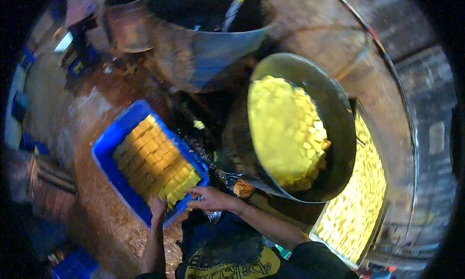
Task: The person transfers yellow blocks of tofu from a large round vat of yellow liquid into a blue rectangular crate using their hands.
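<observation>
Yellow blocks that look like tofu point(156, 148) fill a blue plastic crate point(120, 121) in tight rows, the crate lying at an angle before me. My left hand point(158, 207) is over the crate's near edge, its fingertips at the nearest blocks. At the near right corner, my right hand point(210, 199) has its thumb and fingers curved beside the end of the brighter yellow row. Blur hides whether either hand grips a block. To the right stands a large, dark, round pan point(338, 108) holding yellow liquid and pale yellow cubes point(312, 141).
Beyond the pan is a long tray point(345, 257) of yellow pieces. A big vat point(218, 57) with a long handle point(232, 13) in it stands ahead, beside a rusty metal bucket point(130, 28). A round brown object point(243, 189) lies near my right forearm.
</observation>
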